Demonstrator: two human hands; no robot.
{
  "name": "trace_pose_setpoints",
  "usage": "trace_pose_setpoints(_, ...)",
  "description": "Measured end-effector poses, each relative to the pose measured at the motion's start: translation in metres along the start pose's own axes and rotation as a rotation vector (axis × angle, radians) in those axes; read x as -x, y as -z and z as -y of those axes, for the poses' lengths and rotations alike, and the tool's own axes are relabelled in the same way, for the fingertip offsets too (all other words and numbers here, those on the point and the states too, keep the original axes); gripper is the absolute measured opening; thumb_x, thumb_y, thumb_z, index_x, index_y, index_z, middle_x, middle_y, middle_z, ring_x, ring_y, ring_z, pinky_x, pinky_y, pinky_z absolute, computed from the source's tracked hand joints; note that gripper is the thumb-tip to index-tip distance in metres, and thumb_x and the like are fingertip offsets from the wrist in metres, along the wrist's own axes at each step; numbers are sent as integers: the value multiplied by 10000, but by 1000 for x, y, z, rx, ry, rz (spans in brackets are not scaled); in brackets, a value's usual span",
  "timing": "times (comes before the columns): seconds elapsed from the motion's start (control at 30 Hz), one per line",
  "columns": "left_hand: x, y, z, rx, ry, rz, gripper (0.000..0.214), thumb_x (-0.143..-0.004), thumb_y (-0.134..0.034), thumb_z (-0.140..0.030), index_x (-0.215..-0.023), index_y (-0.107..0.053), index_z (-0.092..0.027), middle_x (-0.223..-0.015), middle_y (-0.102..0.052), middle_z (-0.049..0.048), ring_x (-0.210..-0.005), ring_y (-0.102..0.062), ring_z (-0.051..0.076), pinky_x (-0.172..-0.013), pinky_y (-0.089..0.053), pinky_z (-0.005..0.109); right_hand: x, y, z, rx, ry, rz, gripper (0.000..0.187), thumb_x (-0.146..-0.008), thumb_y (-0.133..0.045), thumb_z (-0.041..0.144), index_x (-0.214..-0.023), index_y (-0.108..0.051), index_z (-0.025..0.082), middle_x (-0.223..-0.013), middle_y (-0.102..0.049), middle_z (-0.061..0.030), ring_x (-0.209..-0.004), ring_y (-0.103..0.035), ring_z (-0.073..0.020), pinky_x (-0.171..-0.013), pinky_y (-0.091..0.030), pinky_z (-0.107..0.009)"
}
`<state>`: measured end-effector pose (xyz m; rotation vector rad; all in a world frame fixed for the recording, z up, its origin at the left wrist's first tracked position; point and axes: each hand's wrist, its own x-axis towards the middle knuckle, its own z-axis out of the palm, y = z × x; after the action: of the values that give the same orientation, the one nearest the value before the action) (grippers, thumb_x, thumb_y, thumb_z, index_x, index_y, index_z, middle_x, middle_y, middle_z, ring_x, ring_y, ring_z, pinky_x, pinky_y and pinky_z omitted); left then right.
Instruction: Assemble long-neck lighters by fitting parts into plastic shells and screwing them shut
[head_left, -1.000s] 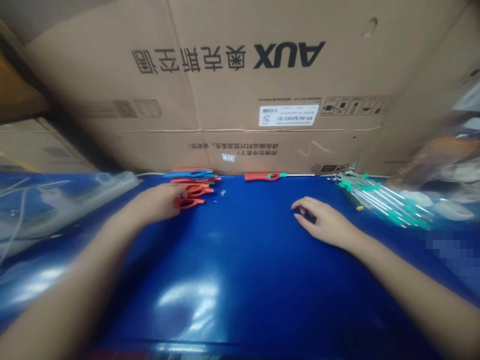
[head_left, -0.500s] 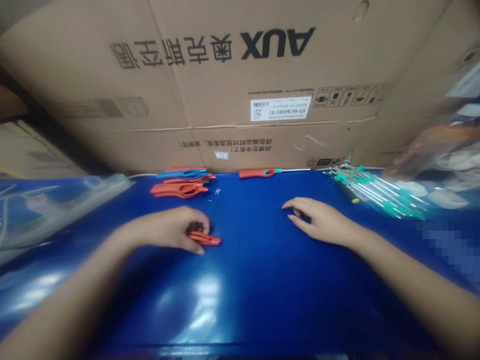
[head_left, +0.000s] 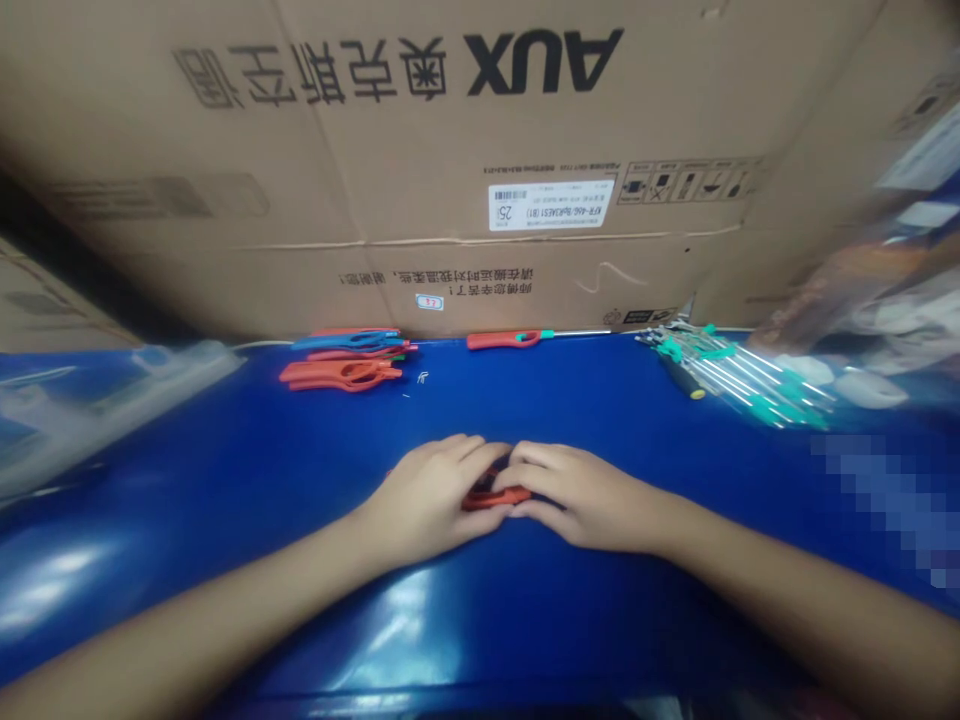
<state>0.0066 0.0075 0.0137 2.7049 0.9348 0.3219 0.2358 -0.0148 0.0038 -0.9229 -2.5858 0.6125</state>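
Fingers of your left hand (head_left: 427, 503) hold the red-orange casing (head_left: 495, 499), while those of your right hand (head_left: 596, 497) curl narrowly at its front end, grip indeterminable.

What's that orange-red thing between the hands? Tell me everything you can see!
It looks like an orange-red lighter handle, smooth like plastic. It points roughly left to right. The left hand grips it, hiding much of it, and the right hand curls at its right end; how firmly is hard to tell. Only a slim stretch shows between them, over the blue table. Whether it touches the table is hidden.
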Motion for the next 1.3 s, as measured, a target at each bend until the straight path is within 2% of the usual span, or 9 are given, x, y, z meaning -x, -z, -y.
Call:
trace_pose_setpoints(0.13, 0, 3, 20, 36, -7, -28, 476, -875, -696, -410, -1298, -581, -227, -1139, -641, 58, -995, -638, 241, -825, -513, 352, 6, 16, -10, 93, -40, 14, 92, -967, -590, 252, -1040, -617, 203, -1020, -629, -43, -910, -593, -184, -808, -465, -319)
trace_pose_setpoints(0.23, -2, 3, 39, 151, -74, -44, 407, -895, -696, -411, -1248, -635, -215, -1127, -633, 65, -1017, -630, 219, -901, -511, 340, 14, 29, -24, 149, -123, -28, 85, -923, -642, 267, -908, -587, 206, -920, -588, -17, -808, -546, -166, -716, -425, -300)
trace_pose_setpoints(0.33, -4, 2, 50, 258, -90, -49, 361, -909, -699, -405, -1216, -665, -220, -1107, -631, 58, -1004, -630, 192, -911, -512, 313, 19, 36, -39, 117, -189, -86, 97, -899, -671, 265, -897, -593, 206, -970, -578, -28, -834, -549, -166, -727, -431, -295)
trace_pose_setpoints(0.57, -4, -1, 52, 297, -32, -92, 382, -910, -700, -401, -1251, -648, -237, -1123, -626, 54, -951, -622, 178, -853, -516, 304, 19, 30, -50, -12, -143, -197, 106, -881, -714, 245, -888, -613, 210, -1069, -570, -54, -956, -581, -183, -838, -471, -311)
trace_pose_setpoints(0.73, -4, -2, 54, 297, -24, -112, 423, -902, -712, -425, -1275, -623, -247, -1089, -624, 43, -865, -597, 160, -774, -503, 282, 16, 29, -48, -48, -106, -288, 125, -924, -679, 283, -874, -598, 202, -980, -610, -52, -891, -590, -176, -789, -475, -308)
trace_pose_setpoints(0.93, -4, 0, 54, 245, -15, -124, 459, -900, -701, -475, -1274, -611, -223, -897, -571, 14, -768, -543, 155, -688, -473, 265, 14, 32, -48, -31, -146, -451, 163, -969, -604, 281, -829, -599, 199, -862, -635, -41, -763, -586, -161, -704, -457, -305)
trace_pose_setpoints(1.13, -3, -3, 56, 254, -12, -150, 467, -873, -732, -462, -1249, -615, -211, -899, -590, 11, -756, -545, 148, -681, -476, 265, 14, 32, -50, -26, -171, -501, 194, -980, -576, 305, -817, -610, 204, -850, -653, -51, -767, -603, -175, -712, -476, -327)
trace_pose_setpoints(1.2, -3, -5, 58, 295, -7, -157, 564, -861, -748, -434, -1344, -553, -218, -954, -638, 19, -765, -558, 145, -689, -482, 267, 14, 32, -51, -3, -201, -515, 213, -986, -565, 320, -816, -614, 201, -850, -658, -53, -768, -607, -176, -714, -480, -328)
trace_pose_setpoints(1.3, -2, -6, 58, 382, -11, -133, 773, -858, -753, -379, -1513, -368, -235, -1070, -687, 34, -803, -582, 140, -718, -494, 266, 14, 33, -55, 31, -252, -468, 229, -989, -560, 326, -813, -627, 196, -849, -664, -50, -745, -609, -166, -686, -480, -308)
